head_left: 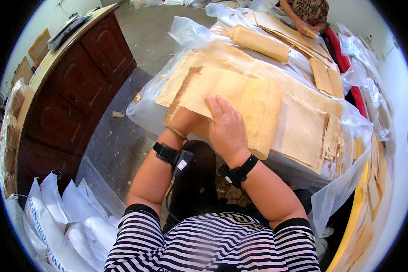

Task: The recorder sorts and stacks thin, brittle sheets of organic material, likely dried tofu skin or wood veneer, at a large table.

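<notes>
A thin tan sheet (220, 84) with a rough brown edge on its left side lies over the near edge of a covered work surface. Its right part is folded over into a wide flat roll (259, 113). My right hand (226, 131) rests on top of the sheet, beside the roll, fingers stretched out. Under the sheet's near left edge goes my left hand (188, 121), its fingers hidden there. More flat tan sheets (301, 131) lie beneath and to the right, some with ragged brown edges.
Clear plastic sheeting (143, 106) hangs round the work surface. Folded tan bundles (258, 41) lie farther back, where a co-worker's hands (306, 29) hold a tan piece. A dark wooden counter (72, 86) stands left, with white sacks (77, 217) below it.
</notes>
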The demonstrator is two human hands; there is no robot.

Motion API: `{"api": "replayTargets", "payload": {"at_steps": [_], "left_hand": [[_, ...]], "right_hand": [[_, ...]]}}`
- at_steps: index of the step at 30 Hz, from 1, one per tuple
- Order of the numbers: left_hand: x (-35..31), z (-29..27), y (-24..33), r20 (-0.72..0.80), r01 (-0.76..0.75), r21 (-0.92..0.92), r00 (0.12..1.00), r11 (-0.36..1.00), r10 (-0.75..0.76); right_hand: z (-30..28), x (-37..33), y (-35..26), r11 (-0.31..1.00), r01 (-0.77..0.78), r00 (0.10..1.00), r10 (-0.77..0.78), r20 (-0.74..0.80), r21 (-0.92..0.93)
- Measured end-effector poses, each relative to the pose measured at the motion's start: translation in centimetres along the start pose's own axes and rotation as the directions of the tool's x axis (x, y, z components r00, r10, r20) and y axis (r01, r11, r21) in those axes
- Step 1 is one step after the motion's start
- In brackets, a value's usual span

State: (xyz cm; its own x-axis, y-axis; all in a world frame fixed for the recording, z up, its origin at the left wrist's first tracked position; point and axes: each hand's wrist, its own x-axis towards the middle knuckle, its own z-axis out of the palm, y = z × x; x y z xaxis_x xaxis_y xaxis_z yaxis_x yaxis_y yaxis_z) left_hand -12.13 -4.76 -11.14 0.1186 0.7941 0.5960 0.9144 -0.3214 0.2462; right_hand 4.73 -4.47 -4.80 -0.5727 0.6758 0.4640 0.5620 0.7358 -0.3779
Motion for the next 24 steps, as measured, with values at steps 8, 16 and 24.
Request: {"api": "replayTargets", "payload": {"at_steps": [8, 16, 24], "left_hand": [[1.7, -7.1, -3.3, 0.649, 0.414, -0.741, 0.644, -0.529, -0.405], [-0.2, -5.3, -6.3, 0.442, 0.776, -0.584, 0.550, 0.237, -0.709], [-0.1, -4.0, -4.9, 0.102, 0.809, -0.057, 0.588, 0.586, -0.802]], "right_hand": [[0.1, 1.1, -1.8, 0.993, 0.052, 0.998, -0.050, 0.023, -0.103], [-4.8, 0.8, -3.6, 0.988, 0.127, 0.938, -0.093, 0.334, -0.083], [-2.7, 0.0, 7.3, 0.916, 0.068, 0.929, 0.087, 0.361, -0.395]]}}
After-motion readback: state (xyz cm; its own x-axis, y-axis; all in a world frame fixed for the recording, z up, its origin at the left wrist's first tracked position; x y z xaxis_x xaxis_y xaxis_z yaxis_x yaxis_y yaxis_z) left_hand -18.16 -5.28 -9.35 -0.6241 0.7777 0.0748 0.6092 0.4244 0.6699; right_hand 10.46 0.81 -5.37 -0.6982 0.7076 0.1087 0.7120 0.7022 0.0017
